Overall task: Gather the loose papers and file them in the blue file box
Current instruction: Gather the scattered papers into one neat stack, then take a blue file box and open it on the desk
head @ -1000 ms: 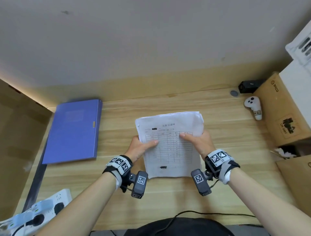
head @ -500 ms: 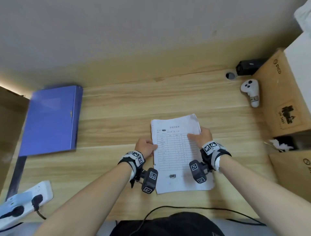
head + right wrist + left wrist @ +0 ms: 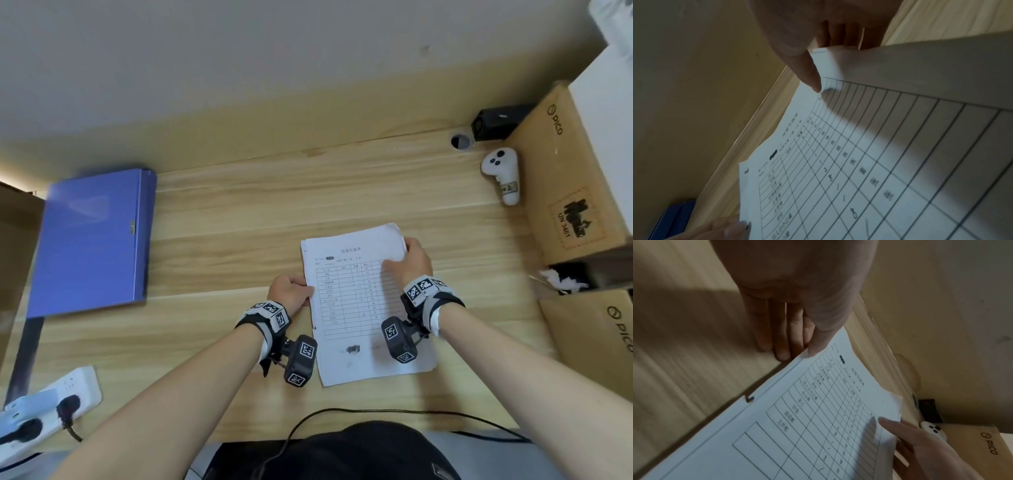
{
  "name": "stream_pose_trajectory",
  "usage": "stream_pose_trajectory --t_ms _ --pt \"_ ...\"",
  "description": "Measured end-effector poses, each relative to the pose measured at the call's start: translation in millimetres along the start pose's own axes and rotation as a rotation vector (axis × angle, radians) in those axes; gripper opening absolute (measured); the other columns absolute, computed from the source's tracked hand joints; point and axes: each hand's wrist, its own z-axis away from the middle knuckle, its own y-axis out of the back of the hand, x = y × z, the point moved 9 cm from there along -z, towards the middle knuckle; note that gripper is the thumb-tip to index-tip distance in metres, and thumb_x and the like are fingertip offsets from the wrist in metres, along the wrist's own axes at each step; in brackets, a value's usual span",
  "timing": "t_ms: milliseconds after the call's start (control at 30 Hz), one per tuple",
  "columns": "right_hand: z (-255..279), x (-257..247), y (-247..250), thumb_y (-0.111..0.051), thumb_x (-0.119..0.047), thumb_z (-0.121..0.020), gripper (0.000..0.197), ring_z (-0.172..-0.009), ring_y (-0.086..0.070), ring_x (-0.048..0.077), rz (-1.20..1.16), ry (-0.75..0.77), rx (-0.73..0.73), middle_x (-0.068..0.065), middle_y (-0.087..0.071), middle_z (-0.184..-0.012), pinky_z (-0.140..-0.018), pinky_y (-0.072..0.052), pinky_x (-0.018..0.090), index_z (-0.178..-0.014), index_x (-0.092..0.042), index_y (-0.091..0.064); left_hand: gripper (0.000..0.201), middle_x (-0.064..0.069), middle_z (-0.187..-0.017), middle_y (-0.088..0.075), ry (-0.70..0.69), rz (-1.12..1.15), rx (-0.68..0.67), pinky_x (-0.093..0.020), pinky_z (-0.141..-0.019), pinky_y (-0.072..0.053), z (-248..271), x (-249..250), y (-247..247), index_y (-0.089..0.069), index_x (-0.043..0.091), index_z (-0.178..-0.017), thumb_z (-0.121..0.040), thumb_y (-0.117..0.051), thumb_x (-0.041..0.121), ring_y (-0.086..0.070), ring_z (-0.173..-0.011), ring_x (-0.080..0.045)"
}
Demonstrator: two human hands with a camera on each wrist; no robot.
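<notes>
Got the papers point(image 3: 359, 301) pinched on both sides, left hand point(image 3: 289, 291) and right hand point(image 3: 409, 262); blue file box point(image 3: 92, 240) sits far left.

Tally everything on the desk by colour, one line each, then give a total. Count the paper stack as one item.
Blue: 1, the file box
White: 3, the paper stack, the controller, the power strip
Brown: 2, the upper cardboard box and the lower cardboard box
Black: 1, the small device by the wall
Total: 7
</notes>
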Motion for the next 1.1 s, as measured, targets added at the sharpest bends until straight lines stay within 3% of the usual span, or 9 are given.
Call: stream_pose_trajectory --t_ms 67,167,233,333,467,600,767,967,1100 --pt "3 -4 7 -0.066 -0.011 -0.07 0.057 -0.113 -0.056 0.027 0.002 0.037 0.068 0.006 -0.057 -0.119 -0.095 -0.051 0.043 -0.125 -0.012 -0.052 0.018 -0.013 -0.073 -0.072 -0.014 0.015 0.006 -0.039 -0.074 -0.058 2 2 10 -0.068 0.004 -0.094 -0.077 -0.072 0.004 -0.064 -0.063 -0.025" --pt "13 -16 14 -0.066 -0.003 -0.077 0.065 -0.133 -0.037 0.031 0.038 0.059 0.154 0.013 -0.044 -0.14 -0.111 -0.033 0.039 -0.137 -0.006 -0.044 0.013 -0.011 -0.062 -0.067 -0.028 0.017 0.013 -0.032 -0.061 -0.05 8 4 32 -0.065 0.01 -0.087 -0.075 -0.069 0.005 -0.059 -0.059 -0.023" --pt "23 -34 9 -0.065 -0.003 -0.079 0.064 -0.135 -0.034 0.031 0.041 0.095 0.175 0.013 -0.041 -0.142 -0.112 -0.029 0.037 -0.138 -0.006 -0.042 0.012 -0.009 -0.067 -0.068 -0.037 0.017 0.05 -0.027 -0.058 -0.048 10 4 57 -0.067 0.015 -0.085 -0.076 -0.068 0.007 -0.062 -0.062 -0.023" --pt "35 -71 -21 -0.061 -0.003 -0.083 0.058 -0.135 -0.034 0.027 -0.007 0.165 0.137 0.009 -0.042 -0.143 -0.111 -0.029 0.035 -0.138 -0.009 -0.043 0.015 -0.006 -0.086 -0.071 -0.085 0.04 0.13 -0.029 -0.066 -0.053 5 6 105 -0.067 0.019 -0.091 -0.078 -0.068 0.01 -0.067 -0.077 -0.024" --pt "49 -126 -89 -0.058 -0.007 -0.086 0.049 -0.126 -0.048 0.022 -0.078 0.263 0.005 0.006 -0.051 -0.137 -0.109 -0.039 0.036 -0.134 -0.011 -0.048 0.023 -0.003 -0.094 -0.07 -0.133 0.093 0.251 -0.031 -0.071 -0.054 -4 -1 181 -0.066 0.021 -0.098 -0.077 -0.065 0.011 -0.066 -0.079 -0.022" --pt "62 -181 -168 -0.071 -0.021 -0.083 0.036 -0.104 -0.061 0.018 -0.162 0.251 -0.123 -0.001 -0.064 -0.112 -0.096 -0.05 0.036 -0.117 -0.019 -0.059 0.023 0.001 -0.098 -0.067 -0.16 0.141 0.372 -0.029 -0.075 -0.048 -13 -8 269 -0.064 0.023 -0.099 -0.081 -0.063 0.008 -0.063 -0.089 -0.019" --pt "84 -250 -268 -0.057 -0.015 -0.091 0.026 -0.095 -0.062 0.018 -0.101 0.293 -0.263 -0.003 -0.064 -0.099 -0.082 -0.045 0.026 -0.117 -0.016 -0.063 0.026 -0.002 -0.106 -0.069 -0.208 0.178 0.528 -0.042 -0.087 -0.055 -32 -24 386 -0.063 0.019 -0.104 -0.08 -0.065 0.01 -0.066 -0.097 -0.025" --pt "103 -301 -379 -0.058 -0.014 -0.091 0.027 -0.098 -0.061 0.02 -0.079 0.267 -0.389 0.003 -0.064 -0.104 -0.093 -0.048 0.031 -0.117 -0.013 -0.063 0.041 -0.009 -0.131 -0.056 -0.177 0.077 0.656 -0.04 -0.102 -0.045 -61 -52 497 -0.058 0.012 -0.125 -0.085 -0.063 0.011 -0.055 -0.12 -0.026" --pt "110 -316 -433 -0.064 -0.017 -0.086 0.043 -0.103 -0.063 0.025 -0.06 0.212 -0.483 0.008 -0.066 -0.111 -0.098 -0.049 0.035 -0.127 -0.008 -0.056 0.061 -0.012 -0.147 -0.04 -0.106 -0.061 0.669 -0.045 -0.112 -0.036 -79 -76 539 -0.047 0.01 -0.139 -0.082 -0.064 0.02 -0.038 -0.137 -0.03"
